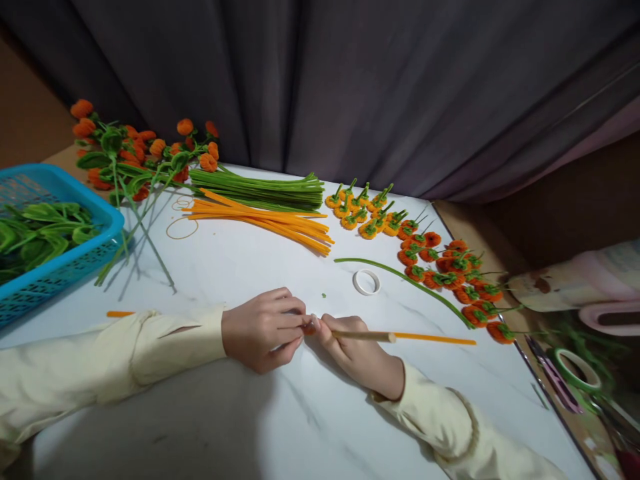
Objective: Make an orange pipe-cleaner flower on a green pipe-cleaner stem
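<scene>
My left hand [265, 330] is closed at the middle of the white table, its fingertips pinching the orange pipe cleaner near a small orange part. Fingertip to fingertip with it, my right hand [357, 350] is closed around a thin wooden stick [373, 336] that points right. An orange pipe cleaner [435, 339] runs out to the right beyond the stick, and an orange end [120, 313] shows left of my left sleeve. What lies between the fingertips is mostly hidden.
Behind are green pipe cleaners [260, 190], orange pipe cleaners [260, 221], and small yellow-orange pumpkins [369, 229]. Darker orange ones [477, 316], a white ring [367, 282] and one green stem [415, 281] lie rightward. A blue basket [65, 270] and orange-fruited stems [137, 153] stand left; green tape [577, 370] lies right.
</scene>
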`<state>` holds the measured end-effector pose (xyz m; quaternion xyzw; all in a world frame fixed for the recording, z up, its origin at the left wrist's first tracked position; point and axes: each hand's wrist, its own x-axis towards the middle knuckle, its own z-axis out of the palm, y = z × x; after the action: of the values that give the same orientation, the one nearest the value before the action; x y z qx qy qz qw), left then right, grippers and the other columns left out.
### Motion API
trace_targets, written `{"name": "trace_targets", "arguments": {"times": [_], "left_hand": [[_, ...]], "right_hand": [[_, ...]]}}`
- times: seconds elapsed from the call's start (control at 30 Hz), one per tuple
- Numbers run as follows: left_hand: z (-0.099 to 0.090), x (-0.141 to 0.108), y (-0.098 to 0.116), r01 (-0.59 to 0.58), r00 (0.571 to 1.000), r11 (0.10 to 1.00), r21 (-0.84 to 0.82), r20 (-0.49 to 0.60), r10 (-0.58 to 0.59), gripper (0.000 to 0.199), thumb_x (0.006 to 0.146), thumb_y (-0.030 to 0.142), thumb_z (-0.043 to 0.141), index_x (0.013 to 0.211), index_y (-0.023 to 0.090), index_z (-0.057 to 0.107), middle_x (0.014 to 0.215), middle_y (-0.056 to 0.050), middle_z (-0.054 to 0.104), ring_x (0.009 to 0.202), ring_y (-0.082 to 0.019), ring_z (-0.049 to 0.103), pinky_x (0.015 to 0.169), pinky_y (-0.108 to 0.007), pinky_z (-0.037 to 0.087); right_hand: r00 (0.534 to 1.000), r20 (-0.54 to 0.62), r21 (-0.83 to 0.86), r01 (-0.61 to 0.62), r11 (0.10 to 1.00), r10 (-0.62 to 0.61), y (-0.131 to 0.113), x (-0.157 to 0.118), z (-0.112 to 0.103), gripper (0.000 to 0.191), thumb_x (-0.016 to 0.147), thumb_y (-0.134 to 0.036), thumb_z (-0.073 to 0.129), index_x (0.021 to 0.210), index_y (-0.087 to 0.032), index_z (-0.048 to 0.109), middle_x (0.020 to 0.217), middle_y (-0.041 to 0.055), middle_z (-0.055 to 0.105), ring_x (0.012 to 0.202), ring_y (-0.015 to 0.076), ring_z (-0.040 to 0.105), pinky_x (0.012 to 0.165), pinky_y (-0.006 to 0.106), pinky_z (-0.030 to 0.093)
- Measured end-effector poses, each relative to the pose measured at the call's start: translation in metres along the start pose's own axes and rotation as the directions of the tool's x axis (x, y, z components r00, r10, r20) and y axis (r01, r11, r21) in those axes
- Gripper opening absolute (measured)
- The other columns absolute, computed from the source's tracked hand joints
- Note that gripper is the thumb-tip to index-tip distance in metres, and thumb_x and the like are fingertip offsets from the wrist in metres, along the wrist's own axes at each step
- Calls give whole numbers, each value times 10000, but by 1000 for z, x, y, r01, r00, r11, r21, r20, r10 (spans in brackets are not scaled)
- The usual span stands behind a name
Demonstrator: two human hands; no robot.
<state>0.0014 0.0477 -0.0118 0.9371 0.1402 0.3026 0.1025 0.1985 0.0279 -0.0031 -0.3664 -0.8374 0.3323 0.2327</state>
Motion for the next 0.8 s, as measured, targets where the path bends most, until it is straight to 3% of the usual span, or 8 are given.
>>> {"name": "trace_targets", "arguments": {"times": [0.13,0.23,0.33,0.5,0.67,0.8], "left_hand": [[1,0,-1,-34,999,998,46,1,34,133,761,65,474,781,125,590,752,-69,672,828,-208,594,663,-335,436],[1,2,-1,-61,998,994,86,-9,62,147,757,56,473,825,111,591,839,-93,686,832,-212,600,645,-335,437],[2,4,0,-74,997,992,103,-10,76,132,754,58,472,800,105,586,824,-94,681,813,-211,601,621,-327,432],[1,3,0,-50,999,991,125,14,49,140,754,71,458,752,133,584,733,-61,664,796,-195,593,623,-316,428],[-5,3,9,-59,998,965,256,43,50,144,784,150,469,773,110,607,714,-75,646,726,-194,574,593,-322,427],[-6,3,28,49,991,909,414,95,-97,219,846,174,419,880,99,621,826,-98,667,802,-206,580,651,-337,446]], "right_hand": [[992,-31,117,-115,986,119,5,3,1,428,971,-390,273,636,-186,444,519,-30,398,453,87,367,474,219,328],[952,-35,374,-270,887,304,9,4,-1,463,958,-449,311,648,-170,513,444,-53,364,400,76,350,446,209,324],[937,-14,481,-301,823,350,11,5,-2,472,946,-472,343,655,-157,540,418,-64,341,381,68,326,425,204,304],[981,12,339,-184,923,191,9,3,-3,504,949,-488,306,668,-155,560,544,-28,406,489,79,394,492,206,354],[991,65,163,-124,979,115,6,2,-2,435,969,-425,259,673,-175,458,578,-26,397,524,92,378,515,221,340],[989,85,121,-135,984,125,5,3,-1,380,964,-388,286,649,-192,369,564,-40,350,503,89,325,487,224,299]]}}
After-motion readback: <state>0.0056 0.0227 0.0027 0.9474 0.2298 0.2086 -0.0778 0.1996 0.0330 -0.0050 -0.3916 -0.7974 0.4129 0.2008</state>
